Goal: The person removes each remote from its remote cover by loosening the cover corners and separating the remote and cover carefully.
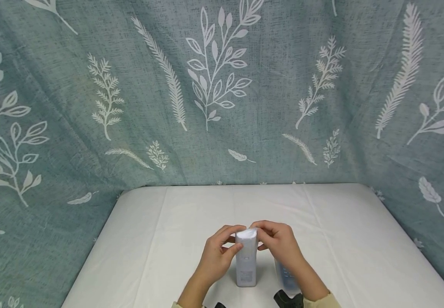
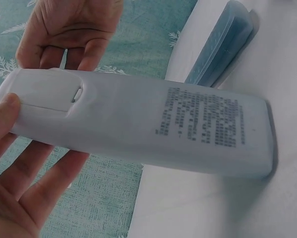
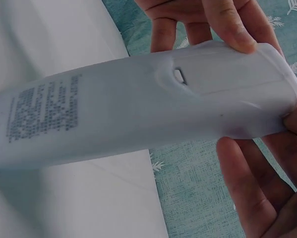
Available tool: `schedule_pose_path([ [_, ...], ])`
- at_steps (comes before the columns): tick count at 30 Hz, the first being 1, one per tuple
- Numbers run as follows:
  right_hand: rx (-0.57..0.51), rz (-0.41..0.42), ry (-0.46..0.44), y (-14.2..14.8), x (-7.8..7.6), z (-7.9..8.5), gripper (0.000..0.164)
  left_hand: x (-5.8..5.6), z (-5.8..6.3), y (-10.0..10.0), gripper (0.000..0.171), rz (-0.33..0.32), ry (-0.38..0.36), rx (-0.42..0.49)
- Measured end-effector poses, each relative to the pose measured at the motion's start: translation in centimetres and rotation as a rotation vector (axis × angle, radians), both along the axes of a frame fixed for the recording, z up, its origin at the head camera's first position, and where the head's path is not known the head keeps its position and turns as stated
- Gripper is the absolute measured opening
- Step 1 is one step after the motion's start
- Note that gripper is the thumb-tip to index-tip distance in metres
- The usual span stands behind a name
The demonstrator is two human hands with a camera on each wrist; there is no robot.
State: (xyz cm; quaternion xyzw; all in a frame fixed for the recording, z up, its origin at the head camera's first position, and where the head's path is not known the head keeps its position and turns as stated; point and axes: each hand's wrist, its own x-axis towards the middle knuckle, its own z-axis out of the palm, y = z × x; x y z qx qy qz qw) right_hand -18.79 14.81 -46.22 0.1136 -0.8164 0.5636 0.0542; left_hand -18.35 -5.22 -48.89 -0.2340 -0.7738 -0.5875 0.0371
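A white remote control [image 1: 246, 261] stands on end on the white table, its back turned toward me. A cloudy, translucent cover fits closely around it, and the battery lid [image 2: 46, 91] and a block of small print show through. My left hand [image 1: 217, 256] grips the upper part, thumb on the back and fingers around the side. At the top end my right hand [image 1: 281, 241] pinches the corner and cover edge between thumb and fingers; its other fingers [image 3: 245, 183] spread beside the remote. The remote's front is hidden.
A blue, remote-shaped item [image 1: 288, 278] with button shapes lies on the table right of the remote, partly hidden by my right forearm. White cloth [image 1: 168, 248] covers the table. A green leaf-patterned curtain [image 1: 214, 141] hangs behind and at both sides.
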Motion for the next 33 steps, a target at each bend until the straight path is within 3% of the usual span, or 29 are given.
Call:
schedule_pose_path([
  [11,0.001,0.139,-0.057,0.8,-0.6,0.2,0.019,-0.1,0.1,-0.2,0.039,-0.043,0.009,-0.011],
  [18,-0.011,0.132,-0.055,0.9,-0.8,0.2,0.017,-0.3,0.4,-0.2,0.039,-0.063,0.029,-0.020],
  [24,0.003,0.151,0.134,0.7,-0.5,-0.5,0.011,-0.3,0.4,-0.6,0.041,-0.039,0.009,-0.022],
  [29,0.002,0.163,0.377,0.6,-0.4,-1.8,0.024,-0.3,0.4,-0.7,0.042,-0.032,-0.011,-0.004],
  [33,-0.039,0.186,0.478,0.6,-0.6,-2.8,0.030,-0.2,0.4,-0.7,0.042,-0.032,-0.019,0.012],
])
